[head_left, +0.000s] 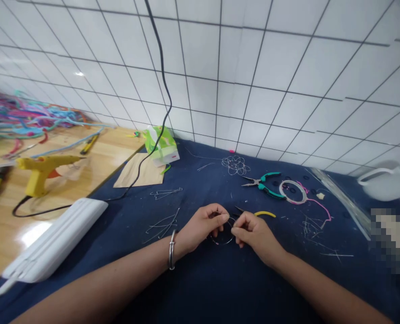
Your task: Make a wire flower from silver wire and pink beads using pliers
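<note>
A thin wire ring (224, 243) is held over the dark blue cloth by both hands. My left hand (208, 222), with a silver bangle (172, 249) at its wrist, pinches the ring's upper left part. On the ring's right side, the fingertips of my right hand (255, 231) are pinched together. Just behind that hand lies a tool with a yellow handle (265, 213), partly hidden. Bent wire pieces (161, 226) rest left of my left hand. Farther back are a flower-shaped wire piece (235, 165) and teal-handled long-nose pliers (262, 184).
A white roll (280, 192) with pink cord and loose wire bits (312, 227) lie to the right, near a white jug (385, 184). At left are a white power strip (56, 240), a yellow glue gun (39, 173) and a green tissue pack (161, 143). A black cable (164, 81) hangs down the tiled wall.
</note>
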{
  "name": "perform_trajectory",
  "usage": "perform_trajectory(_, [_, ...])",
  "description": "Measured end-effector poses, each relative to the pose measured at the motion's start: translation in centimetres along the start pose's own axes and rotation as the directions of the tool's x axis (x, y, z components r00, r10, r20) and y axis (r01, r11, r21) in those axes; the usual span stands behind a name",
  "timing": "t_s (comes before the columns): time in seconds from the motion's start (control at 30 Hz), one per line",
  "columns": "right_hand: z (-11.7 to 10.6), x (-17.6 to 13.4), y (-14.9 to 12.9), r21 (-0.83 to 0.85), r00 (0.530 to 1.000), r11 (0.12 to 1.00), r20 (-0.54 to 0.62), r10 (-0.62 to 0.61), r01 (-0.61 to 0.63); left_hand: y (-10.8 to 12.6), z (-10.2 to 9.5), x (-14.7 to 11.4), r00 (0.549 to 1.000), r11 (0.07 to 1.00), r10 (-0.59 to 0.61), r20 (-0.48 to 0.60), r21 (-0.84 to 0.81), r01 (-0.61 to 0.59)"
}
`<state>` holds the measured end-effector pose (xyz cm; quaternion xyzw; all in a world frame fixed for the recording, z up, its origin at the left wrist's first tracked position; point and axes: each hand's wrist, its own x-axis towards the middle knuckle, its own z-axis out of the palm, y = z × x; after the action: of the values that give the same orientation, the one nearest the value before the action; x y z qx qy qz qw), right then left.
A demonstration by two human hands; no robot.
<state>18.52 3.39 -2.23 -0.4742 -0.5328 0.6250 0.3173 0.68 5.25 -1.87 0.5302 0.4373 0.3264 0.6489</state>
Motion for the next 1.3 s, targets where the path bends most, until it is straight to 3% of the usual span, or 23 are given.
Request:
perform_trajectory(0.13, [-0.30,-0.08,0.06,0.098,0.999,0.994,-0.020,-0.038,0.040,-0.13,-0.22,0.02,1.000,0.990,0.025,0.018,-0.136,-0.023])
perform_trajectory(0.27, [-0.32,-0.01,0.06,0.091,0.997,0.993,-0.046,-0.067,0.071,-0.18,-0.19,-0.02,0.999,0.978,0.014,0.035,-0.208,-0.007])
perform_trajectory(0.53, [0.01,-0.45,-0.71,-0.145,0.995,0.985,-0.026,-0.095,0.090,-0.09,0.05,-0.13,0.999,0.998,-0.003,0.039,-0.064,0.006])
perform_trajectory(0.67, [-0.14,-0.60,-0.87,-0.251,0.985,0.959,-0.070,-0.156,0.134,-0.10,-0.01,-0.15,0.999,0.994,0.023,0.033,-0.105,-0.019])
perform_trajectory(0.8, [-0.23,-0.66,-0.73,-0.242,0.981,0.960,-0.093,-0.170,0.143,-0.20,-0.15,0.00,0.999,0.988,0.039,-0.018,-0.149,-0.041])
perform_trajectory(1.0, [0.11,-0.71,-0.26,-0.134,0.976,0.981,-0.147,-0.159,0.140,0.10,-0.14,-0.03,0.999,0.994,0.045,0.021,-0.098,-0.043])
perform_trajectory(1.3, [0.38,-0.63,-0.56,-0.089,0.985,0.988,-0.110,-0.136,0.126,0.32,0.18,-0.33,0.999,0.999,0.032,0.020,0.013,-0.032])
